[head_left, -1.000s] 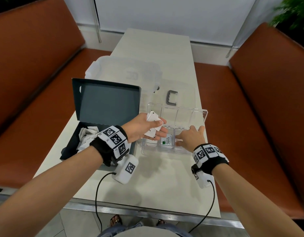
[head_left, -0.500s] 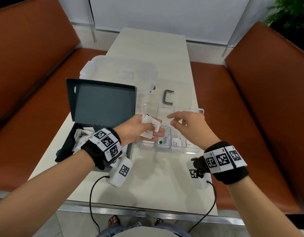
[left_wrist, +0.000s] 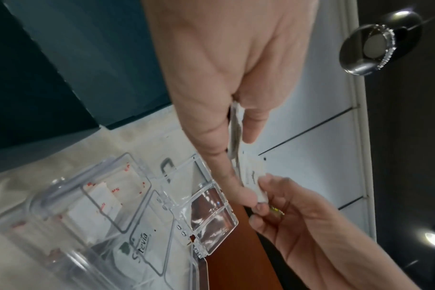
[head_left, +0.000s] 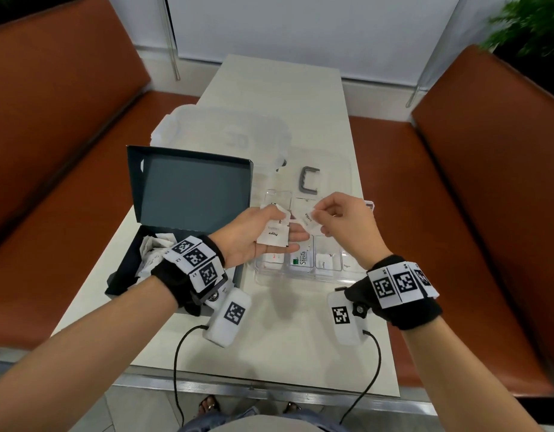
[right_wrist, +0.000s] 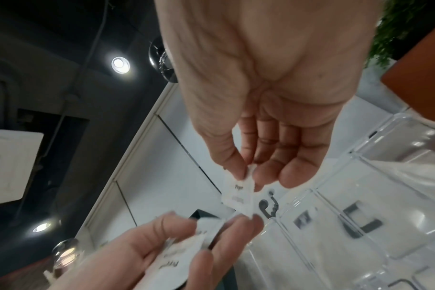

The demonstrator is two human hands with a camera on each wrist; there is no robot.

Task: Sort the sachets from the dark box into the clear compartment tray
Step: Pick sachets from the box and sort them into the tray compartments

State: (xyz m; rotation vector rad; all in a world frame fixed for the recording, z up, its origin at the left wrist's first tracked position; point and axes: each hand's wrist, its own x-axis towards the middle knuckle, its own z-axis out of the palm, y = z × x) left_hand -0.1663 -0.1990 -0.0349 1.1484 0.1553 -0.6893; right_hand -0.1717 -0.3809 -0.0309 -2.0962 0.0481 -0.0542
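One sachet [head_left: 307, 220], pinched in my right hand [head_left: 341, 226], probably overlaps the stack [head_left: 274, 233] my left hand [head_left: 254, 235] grips at nine o'clock.

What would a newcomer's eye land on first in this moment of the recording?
Probably the two hands meeting above the clear compartment tray: the left hand holds a small stack of white sachets, while the right hand pinches one sachet at the stack's edge. To the left sits the open dark box with more sachets inside.
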